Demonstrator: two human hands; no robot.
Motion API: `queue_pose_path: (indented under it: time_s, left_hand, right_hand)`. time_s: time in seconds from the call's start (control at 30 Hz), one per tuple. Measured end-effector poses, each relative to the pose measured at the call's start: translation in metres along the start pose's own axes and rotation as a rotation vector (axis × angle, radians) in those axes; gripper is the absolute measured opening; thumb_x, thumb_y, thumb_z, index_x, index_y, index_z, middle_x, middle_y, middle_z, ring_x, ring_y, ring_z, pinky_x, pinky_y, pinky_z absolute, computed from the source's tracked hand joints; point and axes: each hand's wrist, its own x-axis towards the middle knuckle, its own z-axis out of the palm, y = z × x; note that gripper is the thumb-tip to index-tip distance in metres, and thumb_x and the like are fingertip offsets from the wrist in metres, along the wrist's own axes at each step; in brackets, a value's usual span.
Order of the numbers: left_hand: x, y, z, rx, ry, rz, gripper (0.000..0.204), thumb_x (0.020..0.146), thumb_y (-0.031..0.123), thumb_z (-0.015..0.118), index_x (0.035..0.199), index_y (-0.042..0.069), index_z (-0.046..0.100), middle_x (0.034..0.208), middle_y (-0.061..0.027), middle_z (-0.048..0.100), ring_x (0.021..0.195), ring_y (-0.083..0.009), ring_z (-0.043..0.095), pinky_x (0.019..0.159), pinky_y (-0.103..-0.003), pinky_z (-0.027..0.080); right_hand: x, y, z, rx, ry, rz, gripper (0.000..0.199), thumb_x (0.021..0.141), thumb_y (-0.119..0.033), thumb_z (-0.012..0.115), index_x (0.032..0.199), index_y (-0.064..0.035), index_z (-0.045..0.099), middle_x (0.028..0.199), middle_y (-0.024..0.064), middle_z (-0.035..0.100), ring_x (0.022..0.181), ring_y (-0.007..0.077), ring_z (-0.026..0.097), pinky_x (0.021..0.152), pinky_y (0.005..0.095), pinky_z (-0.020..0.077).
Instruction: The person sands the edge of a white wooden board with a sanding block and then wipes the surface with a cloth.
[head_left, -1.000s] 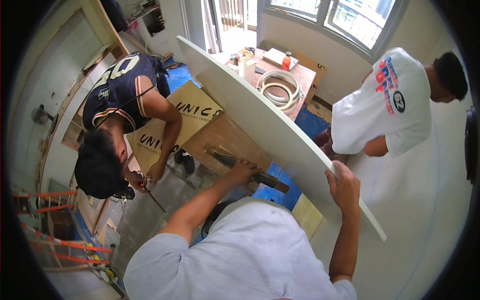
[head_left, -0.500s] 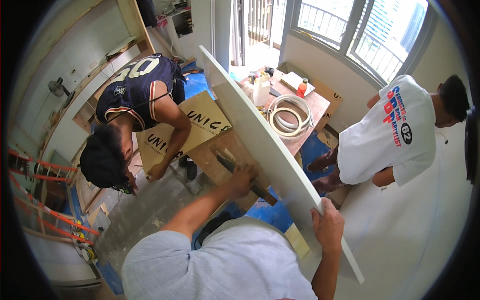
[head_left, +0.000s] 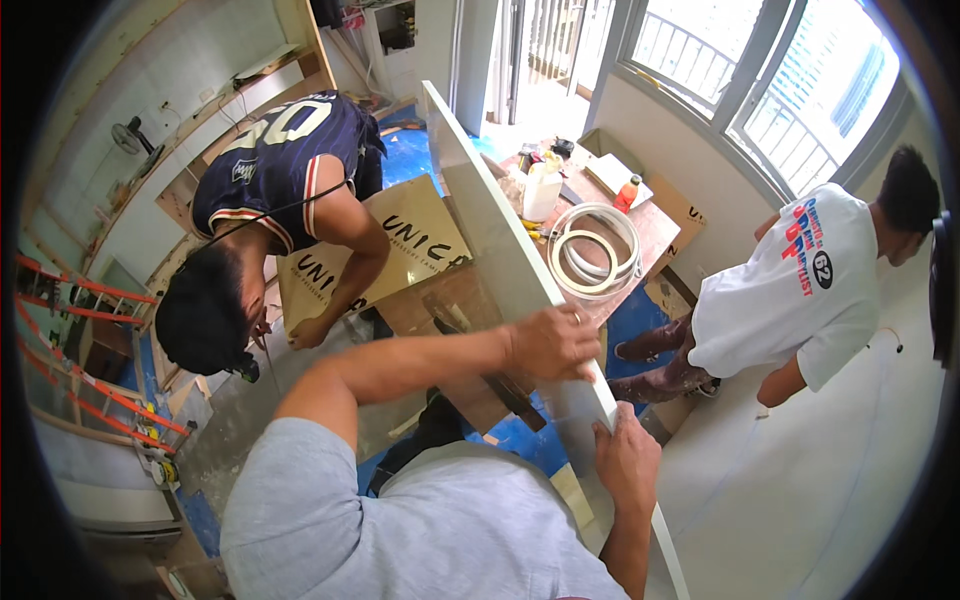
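A long white panel (head_left: pixel 500 245) stands on edge, slanting from the doorway side down past my right. My left hand (head_left: pixel 555 343) reaches across and grips its upper edge, fingers curled over the far side. Closer to me, my right hand (head_left: pixel 628 450) holds the same edge from the other side, its fingers partly hidden. Below my left forearm lies a dark wooden strip (head_left: pixel 512 398), touched by neither hand. Beneath it is a brown board (head_left: pixel 410 318).
At left a person in a dark jersey (head_left: pixel 285 170) bends over printed tan sheets (head_left: pixel 400 215). Another person in a white shirt (head_left: pixel 790 290) stands at right. Beyond the panel, a table (head_left: pixel 655 235) carries coiled edge banding (head_left: pixel 600 250), a jug and a bottle. An orange ladder (head_left: pixel 85 350) stands far left.
My left hand has left the wooden strip and risen to the panel's upper edge. My right hand keeps its hold. The person in white has turned slightly and lowered an arm.
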Motion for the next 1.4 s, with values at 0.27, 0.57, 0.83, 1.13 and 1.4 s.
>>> queue_pose_path:
  time_s: [0.27, 0.57, 0.83, 1.13, 1.4]
  left_hand:
    - [-0.045, -0.223, -0.033, 0.189, 0.291, -0.165, 0.015, 0.091, 0.026, 0.067, 0.084, 0.012, 0.068, 0.092, -0.0073, 0.066, 0.106, -0.0301, 0.063, 0.109, -0.048, 0.037]
    - [-0.133, -0.514, -0.069, 0.715, 0.406, -0.173, 0.018, 0.098, 0.014, 0.058, 0.101, 0.013, 0.076, 0.115, -0.0075, 0.073, 0.129, -0.0314, 0.061, 0.112, -0.048, 0.039]
    - [-0.091, -0.676, -0.122, 0.575, -0.179, -0.899, 0.045, 0.089, 0.040, 0.071, 0.114, 0.003, 0.077, 0.126, -0.0195, 0.073, 0.116, -0.0381, 0.069, 0.102, -0.046, 0.055]
    - [0.018, -0.545, 0.047, 0.098, -1.420, -0.157, 0.073, 0.081, 0.027, 0.078, 0.150, 0.018, 0.059, 0.144, -0.0177, 0.064, 0.131, -0.0390, 0.060, 0.109, -0.047, 0.050]
    - [0.043, -0.537, 0.068, 0.361, -1.271, 0.122, 0.051, 0.077, 0.034, 0.083, 0.119, 0.007, 0.073, 0.117, -0.0221, 0.070, 0.107, -0.0369, 0.068, 0.090, -0.050, 0.055]
  right_hand:
    - [0.008, 0.004, 0.001, -0.040, 0.021, 0.153, 0.037, 0.092, -0.023, 0.077, 0.121, -0.0057, 0.064, 0.091, 0.0211, 0.074, 0.084, 0.0450, 0.071, 0.074, 0.0541, 0.0535]
    - [0.001, 0.003, 0.014, -0.099, 0.114, 0.122, 0.033, 0.087, -0.019, 0.080, 0.115, -0.0068, 0.069, 0.089, 0.0171, 0.072, 0.078, 0.0418, 0.068, 0.071, 0.0491, 0.0537]
    - [0.008, -0.004, 0.021, -0.012, 0.099, 0.141, 0.035, 0.079, -0.012, 0.085, 0.111, -0.0088, 0.070, 0.095, 0.0107, 0.075, 0.077, 0.0340, 0.070, 0.067, 0.0427, 0.0519]
    - [-0.014, -0.021, 0.045, -0.010, 0.200, 0.173, 0.046, 0.070, -0.010, 0.087, 0.112, -0.0118, 0.071, 0.097, 0.0094, 0.077, 0.081, 0.0317, 0.073, 0.067, 0.0412, 0.0520]
    - [-0.007, -0.022, 0.037, -0.058, 0.251, 0.164, 0.039, 0.070, -0.010, 0.090, 0.105, -0.0074, 0.073, 0.095, 0.0103, 0.078, 0.077, 0.0327, 0.072, 0.068, 0.0417, 0.0524]
